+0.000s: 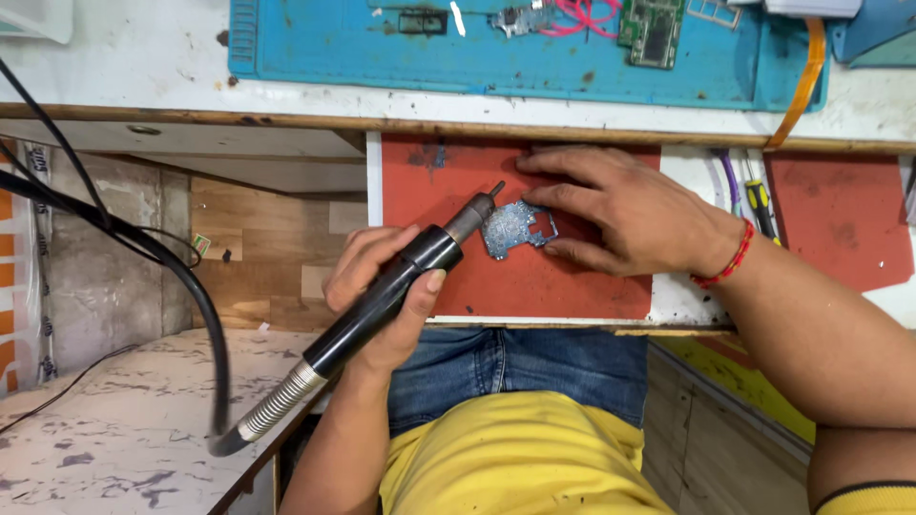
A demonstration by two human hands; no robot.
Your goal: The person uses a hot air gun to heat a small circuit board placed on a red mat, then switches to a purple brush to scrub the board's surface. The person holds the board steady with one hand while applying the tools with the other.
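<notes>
A long black hot-air tool with a silver metal nozzle (410, 277) is held in the left hand (382, 296), with the fingers wrapped tight around its dark handle. The nozzle tip is pointed up and to the right, and it is seen just beside the left edge of a small blue circuit board with a square hole (510, 227). It cannot be told if the tip is touching the board. A springy silver sleeve and a thick black hose (205, 324) are joined to the back end of the tool, and the hose is looped away to the left. The little board is laid flat on a red rubber mat (458, 181), near the middle of a pulled-out white shelf (682, 300) under the desk edge. The board is pinned down by the right hand (620, 210) — the fingers are spread flat, and the board's right edge is pressed by the fingertips, not gripped all around. A red thread band (730, 257) is worn on that wrist. Higher up, on the white desk (143, 67), a big blue work mat (477, 57) is spread along the far edge, and a green circuit board (652, 30) is left on it. Blue jeans and a yellow shirt are seen below.
</notes>
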